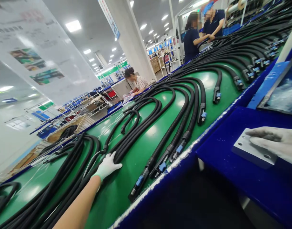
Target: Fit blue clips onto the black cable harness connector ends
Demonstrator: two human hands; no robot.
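Observation:
My left hand (108, 166), in a white glove, reaches across a bundle of long black hoses (133, 136) on the green tabletop (126, 178). Its fingers curl over the bundle and the thumb lies along the near side. At the right edge, my gloved right hand (276, 140) has thumb and forefinger close together on a grey metal block (253, 149) with holes in it. The block sits on a blue side surface (228, 159). Several hoses bend back toward me and end in black fittings with blue clips (162, 167) along the near edge.
A blue-sided rim with worn white edging (157, 187) borders the table. More hoses (246, 41) cover its far end, where two people (200, 35) stand. Another person (138, 84) sits beyond the far edge. A bin with clear plastic (285, 95) stands at right.

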